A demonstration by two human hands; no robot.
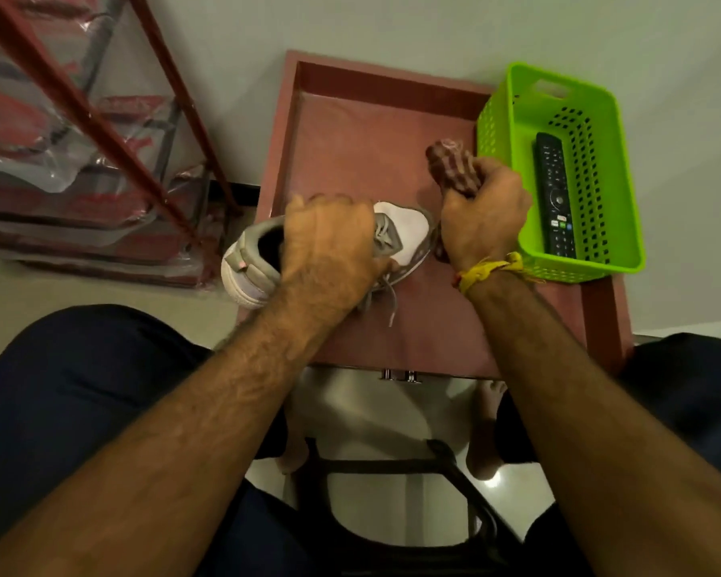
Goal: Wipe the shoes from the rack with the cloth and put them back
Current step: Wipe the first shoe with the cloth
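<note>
Pale wall and floor behind; reddish table point(413, 326) in the middle of view. Shoe point(400, 235), white and grey, low over the table's near-left part, heel out past the left edge, toe pointing right toward the cloth. Long axis running left to right, slightly up toward the toe. Left hand point(329, 247) clamped round the shoe's middle, fingers curled over the laces and collar. Cloth point(450, 164), checked red and white, bunched in the right hand point(483, 218), fingers closed tight round it, one wad sticking out above the fist. Right hand just beside the toe, nearer to it than to anything else; cannot tell whether cloth and toe touch. Likely next: cloth brought left and down along the toe cap. Green basket point(579, 264) at the table's right edge, remote point(556, 193) inside. Rack point(113, 131) with plastic-wrapped contents at left, well apart from the shoe.
</note>
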